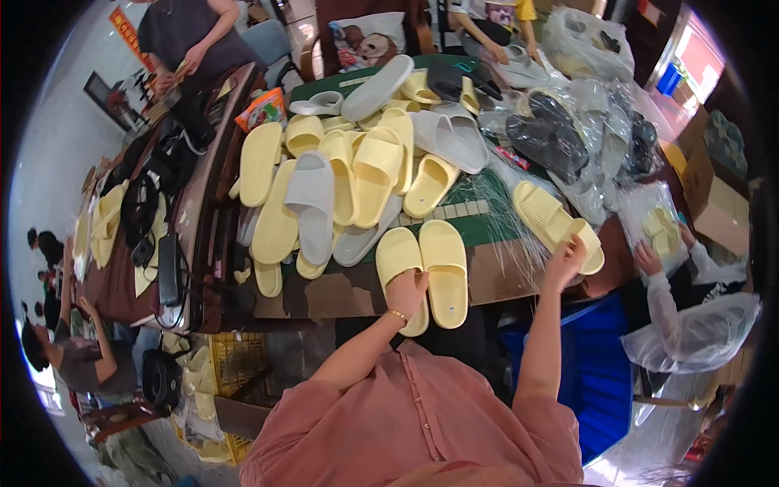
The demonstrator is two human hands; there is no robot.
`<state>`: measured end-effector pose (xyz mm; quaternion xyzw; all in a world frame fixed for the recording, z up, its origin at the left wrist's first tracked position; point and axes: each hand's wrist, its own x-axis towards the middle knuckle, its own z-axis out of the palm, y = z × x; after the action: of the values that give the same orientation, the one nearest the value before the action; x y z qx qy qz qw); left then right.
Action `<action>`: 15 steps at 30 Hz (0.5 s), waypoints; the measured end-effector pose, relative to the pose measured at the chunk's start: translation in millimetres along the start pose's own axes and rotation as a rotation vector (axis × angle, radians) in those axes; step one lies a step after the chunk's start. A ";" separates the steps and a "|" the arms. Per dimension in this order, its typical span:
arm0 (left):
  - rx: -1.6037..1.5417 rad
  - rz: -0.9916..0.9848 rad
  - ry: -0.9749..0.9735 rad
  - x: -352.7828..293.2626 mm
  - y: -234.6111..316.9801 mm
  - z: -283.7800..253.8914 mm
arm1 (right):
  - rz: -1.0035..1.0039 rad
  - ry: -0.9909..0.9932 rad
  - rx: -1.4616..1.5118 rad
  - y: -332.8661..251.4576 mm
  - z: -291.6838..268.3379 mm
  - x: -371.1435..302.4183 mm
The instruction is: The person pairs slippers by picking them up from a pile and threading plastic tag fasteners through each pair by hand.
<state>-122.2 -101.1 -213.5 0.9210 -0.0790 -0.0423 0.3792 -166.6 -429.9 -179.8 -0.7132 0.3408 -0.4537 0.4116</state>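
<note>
Close in front of me, at the table's near edge, a pair of pale yellow slide slippers lies side by side. My left hand reaches into the left slipper, fingers curled at its strap and thumb toward the other slipper. Farther right, my right hand grips the near end of a yellow slipper, which lies slanted over clear plastic wrap. Its fingertips are partly hidden. A heap of loose yellow slippers and grey slippers covers the table beyond my left hand.
Plastic-wrapped dark slippers pile up at the far right. A blue bin stands below the table edge on my right, a yellow crate at lower left. A co-worker's hand holds bagged slippers at right; other people work around.
</note>
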 end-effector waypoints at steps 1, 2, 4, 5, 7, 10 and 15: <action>0.040 0.016 -0.022 1.1 3.8 2.3 | -0.122 0.069 -0.135 16.0 -13.5 7.6; 0.084 0.020 -0.037 1.1 3.9 0.5 | -0.161 0.084 -0.237 17.4 -23.4 10.7; 0.073 0.052 0.018 -2.8 7.1 -6.4 | -0.284 0.118 -0.428 37.2 -44.6 21.9; 0.061 0.101 0.056 -4.7 10.5 -11.8 | -0.267 0.126 -0.493 46.6 -52.1 23.7; 0.031 0.081 0.027 -5.3 33.4 -45.1 | -0.238 0.133 -0.563 63.2 -60.4 28.0; 0.065 0.182 0.082 19.6 46.7 -98.2 | -0.069 0.084 -0.509 81.9 -68.7 26.5; 0.278 0.333 0.490 99.0 71.3 -220.9 | 0.017 0.021 -0.355 84.3 -56.9 40.6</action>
<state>-2.5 -15.8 -8.4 0.9211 -0.1400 0.2546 0.2592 -214.5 -516.8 -226.3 -0.7669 0.4260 -0.3903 0.2792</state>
